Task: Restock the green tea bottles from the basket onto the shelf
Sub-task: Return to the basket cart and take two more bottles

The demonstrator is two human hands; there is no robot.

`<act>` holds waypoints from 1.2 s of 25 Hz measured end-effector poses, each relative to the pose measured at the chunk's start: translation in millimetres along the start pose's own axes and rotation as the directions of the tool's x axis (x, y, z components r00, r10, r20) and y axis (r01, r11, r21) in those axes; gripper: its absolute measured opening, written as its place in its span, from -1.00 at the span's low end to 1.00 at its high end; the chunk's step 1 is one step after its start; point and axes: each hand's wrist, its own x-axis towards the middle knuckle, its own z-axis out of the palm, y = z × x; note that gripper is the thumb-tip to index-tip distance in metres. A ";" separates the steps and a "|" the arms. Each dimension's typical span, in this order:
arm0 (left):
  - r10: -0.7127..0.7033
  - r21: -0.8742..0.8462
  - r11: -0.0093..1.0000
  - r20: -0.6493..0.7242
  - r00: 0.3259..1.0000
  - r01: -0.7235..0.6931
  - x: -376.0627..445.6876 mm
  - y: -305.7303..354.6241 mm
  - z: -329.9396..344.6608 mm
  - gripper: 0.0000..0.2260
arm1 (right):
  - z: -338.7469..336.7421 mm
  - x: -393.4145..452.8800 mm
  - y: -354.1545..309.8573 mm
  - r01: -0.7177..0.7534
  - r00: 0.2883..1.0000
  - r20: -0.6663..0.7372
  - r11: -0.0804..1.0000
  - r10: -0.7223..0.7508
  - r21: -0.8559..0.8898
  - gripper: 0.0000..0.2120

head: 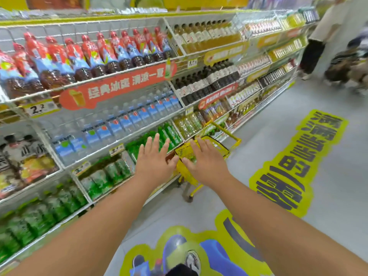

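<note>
Wire shelf (127,139) stocked with green tea bottles (169,134), basket (199,150) on floor (258,148)

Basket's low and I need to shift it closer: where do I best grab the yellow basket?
Judging by its pose, take the raised handle of the yellow basket, from above: it stands clear over the far side. The mesh rim offers no comparable grip. Left hand and right hand are open, holding nothing.

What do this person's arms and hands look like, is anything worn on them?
Both forearms are bare right down to the frame's lower edge, with no sleeve in view. The left hand and the right hand wear no gloves, and no watch, ring or bracelet shows on either one.
</note>
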 end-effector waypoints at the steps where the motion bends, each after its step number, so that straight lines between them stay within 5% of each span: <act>1: 0.013 -0.005 1.000 0.003 1.000 -0.013 20.9 11.3 7.1 -0.32 | 0.5 14.5 14.8 0.000 1.000 0.001 1.000 0.000 -0.006 -0.26; 16: -0.008 0.034 0.999 0.008 1.000 0.008 306.3 158.7 86.5 -0.32 | -1.6 226.9 259.5 0.039 0.999 0.025 0.999 -0.039 0.012 -0.29; 23: -0.222 0.054 0.973 -0.049 0.974 0.224 369.8 236.4 119.5 -0.33 | 23.7 323.3 386.7 0.197 0.966 0.170 0.980 -0.193 -0.007 -0.25; 30: -0.444 0.053 0.895 0.020 0.896 0.443 408.8 251.0 171.3 -0.33 | 71.4 410.7 428.4 0.299 0.910 0.292 0.954 -0.294 0.030 -0.27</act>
